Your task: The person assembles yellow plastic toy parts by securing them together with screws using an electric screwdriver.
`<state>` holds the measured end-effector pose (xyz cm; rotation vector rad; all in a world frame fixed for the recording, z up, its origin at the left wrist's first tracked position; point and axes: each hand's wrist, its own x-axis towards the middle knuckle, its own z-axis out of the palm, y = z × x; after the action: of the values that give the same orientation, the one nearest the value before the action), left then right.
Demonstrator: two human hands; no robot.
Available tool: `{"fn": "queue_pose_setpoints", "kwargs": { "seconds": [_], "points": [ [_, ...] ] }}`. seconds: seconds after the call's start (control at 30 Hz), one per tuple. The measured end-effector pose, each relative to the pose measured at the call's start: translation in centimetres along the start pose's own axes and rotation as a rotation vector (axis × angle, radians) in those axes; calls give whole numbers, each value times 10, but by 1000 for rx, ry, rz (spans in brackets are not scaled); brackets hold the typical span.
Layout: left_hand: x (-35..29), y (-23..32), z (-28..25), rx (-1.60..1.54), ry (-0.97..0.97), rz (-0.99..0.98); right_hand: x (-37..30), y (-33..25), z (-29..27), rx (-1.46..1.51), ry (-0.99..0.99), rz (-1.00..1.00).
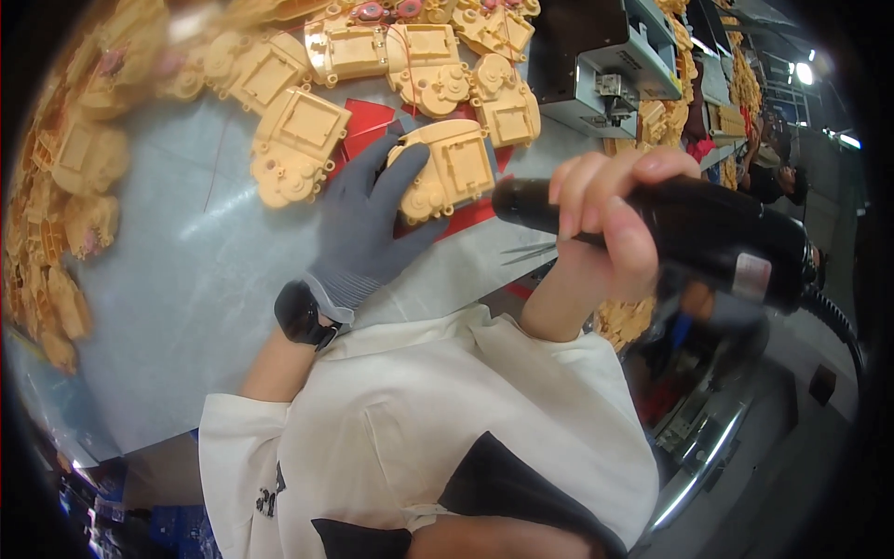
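My left hand [368, 219], in a grey glove, grips a yellow-orange plastic casing [452, 168] by its left side. The casing has a rectangular recess and small round posts, and it rests over a red fixture [470, 216]. Closed around a black corded electric screwdriver [717, 233] is my bare right hand [605, 205]. The screwdriver lies nearly level, its nose close to the casing's right edge; no bit can be made out. Pointed dark tweezer tips [529, 252] stick out below the right hand, their other end hidden by it.
Several similar casings [298, 140] lie at the back of the grey table [186, 270], some with thin red wires. More casings are heaped along the left edge [56, 252]. A metal machine box [615, 79] stands at the back right. A coiled cord [833, 317] trails off the screwdriver.
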<state>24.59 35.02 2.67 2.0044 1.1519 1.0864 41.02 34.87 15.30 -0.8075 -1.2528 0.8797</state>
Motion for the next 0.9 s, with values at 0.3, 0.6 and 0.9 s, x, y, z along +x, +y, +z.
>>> {"fn": "queue_pose_setpoints", "kwargs": {
  "seconds": [0.3,0.6,0.9],
  "points": [
    [2,2,-2,113,101,15,6,10,9,-45,-68,21],
    [4,-3,-2,-46,40,28,1,11,-9,14,-132,-34],
    [9,4,2,-6,24,37,65,-21,-134,-146,411,-237]
  ]
}}
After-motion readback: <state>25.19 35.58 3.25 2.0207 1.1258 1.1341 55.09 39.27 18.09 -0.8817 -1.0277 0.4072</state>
